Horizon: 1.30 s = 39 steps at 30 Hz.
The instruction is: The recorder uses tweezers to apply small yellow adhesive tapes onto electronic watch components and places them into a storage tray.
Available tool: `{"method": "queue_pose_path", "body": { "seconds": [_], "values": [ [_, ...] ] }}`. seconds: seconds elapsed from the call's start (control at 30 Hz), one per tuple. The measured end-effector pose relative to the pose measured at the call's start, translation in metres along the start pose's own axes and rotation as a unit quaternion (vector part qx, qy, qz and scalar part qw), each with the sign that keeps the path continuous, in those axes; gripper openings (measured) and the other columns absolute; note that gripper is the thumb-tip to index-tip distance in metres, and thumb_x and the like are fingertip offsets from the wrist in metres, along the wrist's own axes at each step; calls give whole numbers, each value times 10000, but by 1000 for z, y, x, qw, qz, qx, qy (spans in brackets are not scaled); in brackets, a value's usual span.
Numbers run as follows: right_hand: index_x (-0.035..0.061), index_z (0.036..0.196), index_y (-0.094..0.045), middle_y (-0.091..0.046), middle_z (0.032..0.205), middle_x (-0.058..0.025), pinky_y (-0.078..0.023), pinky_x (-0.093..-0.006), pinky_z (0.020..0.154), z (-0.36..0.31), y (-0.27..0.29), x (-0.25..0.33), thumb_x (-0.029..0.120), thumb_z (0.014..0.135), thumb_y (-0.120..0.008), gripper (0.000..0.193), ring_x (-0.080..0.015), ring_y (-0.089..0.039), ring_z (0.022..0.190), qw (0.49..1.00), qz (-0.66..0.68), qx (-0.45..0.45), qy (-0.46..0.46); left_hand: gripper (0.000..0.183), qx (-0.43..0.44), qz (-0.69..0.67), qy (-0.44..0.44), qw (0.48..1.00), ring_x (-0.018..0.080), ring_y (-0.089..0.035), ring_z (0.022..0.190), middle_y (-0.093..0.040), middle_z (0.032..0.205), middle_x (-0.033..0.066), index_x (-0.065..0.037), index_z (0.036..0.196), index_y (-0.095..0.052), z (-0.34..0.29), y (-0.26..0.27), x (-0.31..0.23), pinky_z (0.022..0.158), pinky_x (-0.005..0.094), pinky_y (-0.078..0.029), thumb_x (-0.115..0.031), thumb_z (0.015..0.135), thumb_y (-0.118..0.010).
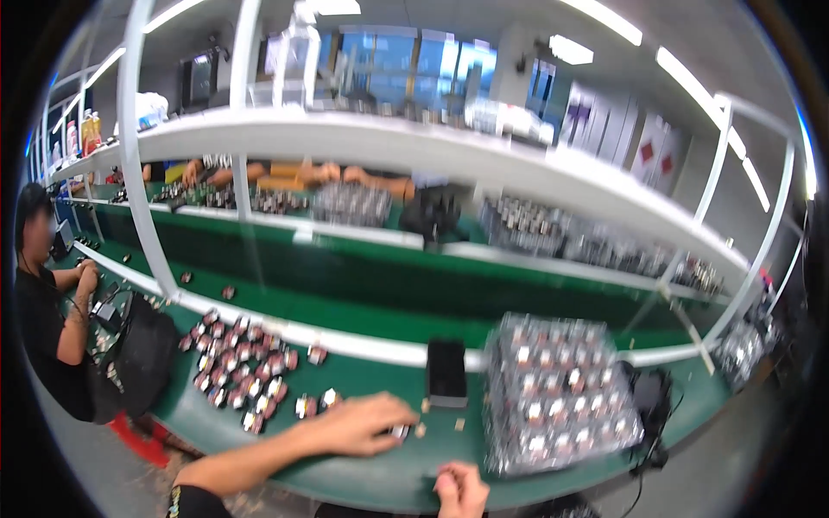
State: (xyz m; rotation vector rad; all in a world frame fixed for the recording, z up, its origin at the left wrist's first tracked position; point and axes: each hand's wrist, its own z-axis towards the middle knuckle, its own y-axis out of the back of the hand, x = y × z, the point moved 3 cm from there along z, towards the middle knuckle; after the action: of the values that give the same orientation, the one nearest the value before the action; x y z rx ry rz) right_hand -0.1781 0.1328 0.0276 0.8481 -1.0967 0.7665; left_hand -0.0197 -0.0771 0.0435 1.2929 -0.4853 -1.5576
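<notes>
A small part (399, 431) lay left of the clear tray (495, 414), at the left hand (363, 425)'s half-spread fingertips; whether they gripped it could not be told. Off the tray's near left corner, the right hand (463, 492) had curled fingers, any grip hidden. The tray held rows of pale-topped parts (557, 380). Left of it sat a black box (446, 380); farther left, a loose pile of parts (246, 367).
</notes>
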Motion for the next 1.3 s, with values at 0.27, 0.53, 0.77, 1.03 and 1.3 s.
{"method": "queue_pose_path", "body": {
  "seconds": [0.27, 0.53, 0.77, 1.03, 1.3],
  "values": [
    [40, 1270, -730, -719, 869, -70, -541, -316, 723, 34, -5, -35, 228, 1126, -667, 245, -138, -622, 758, 1000, -23, 18, -8, 660, -98, 59, 54, 992, 385, -650, 1113, -658, 1168, 172, -79, 1417, -658, -9, -11, -28, 953, 502, -532, -469, 920, -849],
    [7, 1214, -761, -737, 890, -101, -545, -333, 725, 52, -4, -22, 187, 1064, -756, 235, -164, -666, 767, 998, -32, -6, 44, 554, -53, -20, 6, 998, 374, -679, 1179, -706, 1302, 153, -76, 1447, -658, -14, -19, -9, 1008, 485, -551, -331, 973, -789],
    [20, 1154, -800, -734, 881, -13, -474, -233, 599, 63, 11, -41, 93, 1061, -752, 127, -34, -600, 690, 998, -64, 26, -5, 492, 1, 48, 13, 999, 297, -630, 1140, -662, 1195, 85, -121, 1372, -710, 1, -9, 6, 953, 438, -499, -345, 949, -822],
    [-78, 1148, -772, -772, 951, -83, -495, -192, 584, 73, 17, -30, -16, 1042, -760, 123, -57, -678, 710, 981, 64, 103, -152, 570, 31, -3, 52, 998, 254, -641, 1095, -664, 1222, 48, -110, 1484, -651, -5, -15, -3, 919, 399, -463, -205, 953, -835],
    [-66, 1112, -828, -710, 824, -17, -442, -191, 561, 74, 17, -31, -85, 931, -821, 182, -12, -604, 672, 994, -18, 109, -21, 576, 57, -55, 69, 994, 246, -633, 1025, -683, 1143, 43, -99, 1456, -691, -10, -18, -2, 873, 398, -432, -277, 935, -863]
  ]
}}
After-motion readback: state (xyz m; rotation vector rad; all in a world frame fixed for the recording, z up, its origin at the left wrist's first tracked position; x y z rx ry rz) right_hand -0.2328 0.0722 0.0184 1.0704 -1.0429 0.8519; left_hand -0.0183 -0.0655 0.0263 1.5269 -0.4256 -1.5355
